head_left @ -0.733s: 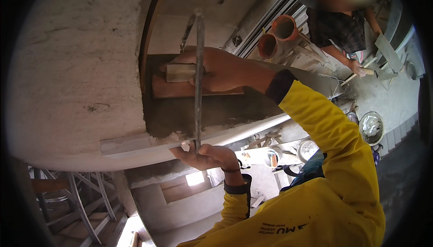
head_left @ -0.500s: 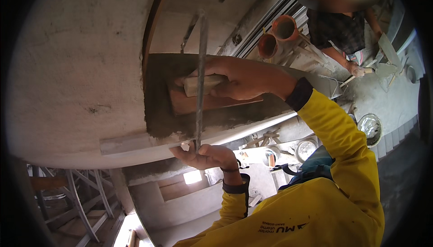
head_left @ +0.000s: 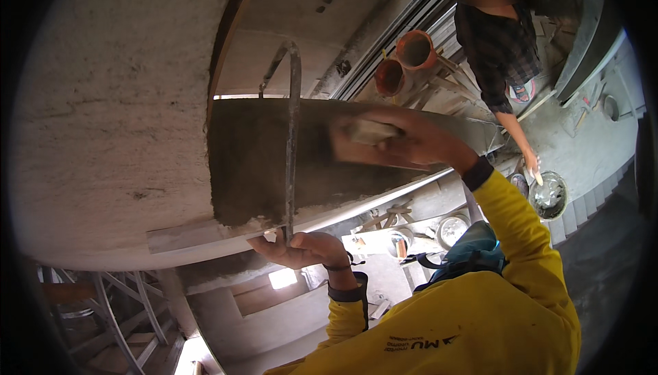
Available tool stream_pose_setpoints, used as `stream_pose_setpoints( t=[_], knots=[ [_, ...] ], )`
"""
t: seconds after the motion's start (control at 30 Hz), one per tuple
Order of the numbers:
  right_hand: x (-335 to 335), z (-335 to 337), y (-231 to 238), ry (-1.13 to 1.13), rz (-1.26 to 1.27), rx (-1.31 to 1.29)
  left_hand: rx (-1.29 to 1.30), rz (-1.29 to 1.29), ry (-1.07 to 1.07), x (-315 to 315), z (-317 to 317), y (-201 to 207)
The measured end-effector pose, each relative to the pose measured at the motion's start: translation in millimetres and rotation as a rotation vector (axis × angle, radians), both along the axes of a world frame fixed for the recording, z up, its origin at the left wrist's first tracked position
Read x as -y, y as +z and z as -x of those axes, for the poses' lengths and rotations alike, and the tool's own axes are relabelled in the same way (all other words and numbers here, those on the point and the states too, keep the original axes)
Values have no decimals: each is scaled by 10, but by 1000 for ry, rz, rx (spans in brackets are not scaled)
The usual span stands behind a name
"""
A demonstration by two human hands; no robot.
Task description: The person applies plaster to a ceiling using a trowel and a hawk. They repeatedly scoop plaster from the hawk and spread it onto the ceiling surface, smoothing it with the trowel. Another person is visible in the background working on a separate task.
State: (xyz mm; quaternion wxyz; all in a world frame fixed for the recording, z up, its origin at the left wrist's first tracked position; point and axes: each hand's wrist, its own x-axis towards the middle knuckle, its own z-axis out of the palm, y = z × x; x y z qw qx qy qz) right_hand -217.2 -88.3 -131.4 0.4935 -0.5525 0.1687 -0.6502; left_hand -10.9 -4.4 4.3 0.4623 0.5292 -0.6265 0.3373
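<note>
My right hand (head_left: 428, 141) is closed round the handle of a plastering float (head_left: 349, 152), its flat board against a strip of dark wet mortar (head_left: 257, 163). Both hand and float are smeared by motion. A bent metal rod (head_left: 293, 121), hooked at its top, runs across the mortar from top to bottom. At the rod's lower end, my left hand (head_left: 301, 249) has thumb and fingers closed around it, just under a pale straight edging strip (head_left: 199, 234). Some fingertips are hidden behind the rod and strip.
Rough pale wall (head_left: 116, 115) fills the left side. Two orange buckets (head_left: 415, 50) stand beyond the mortar. At the right, a co-worker (head_left: 497, 46) reaches toward a bucket of mortar (head_left: 548, 195). Metal scaffold bars (head_left: 116, 313) stand at lower left.
My right hand has slid the float rightward along the mortar, away from the rod. My left hand stays at the rod. The co-worker's arm has moved down toward the bucket.
</note>
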Motion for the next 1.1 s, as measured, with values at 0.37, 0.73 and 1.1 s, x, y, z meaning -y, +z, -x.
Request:
stream_pose_setpoints(
  t=[0.37, 0.73, 1.1],
  knots=[
    [227, -245, -164, -106, -76, -75, 68, -10, 81, -60, -63, -21],
    [61, -355, -358, -123, -118, -116, 79, 12, -104, 18, -115, -9],
    [608, -388, -27, 4, -22, 23, 70, -6, -35, 27, -120, -59]
  ],
)
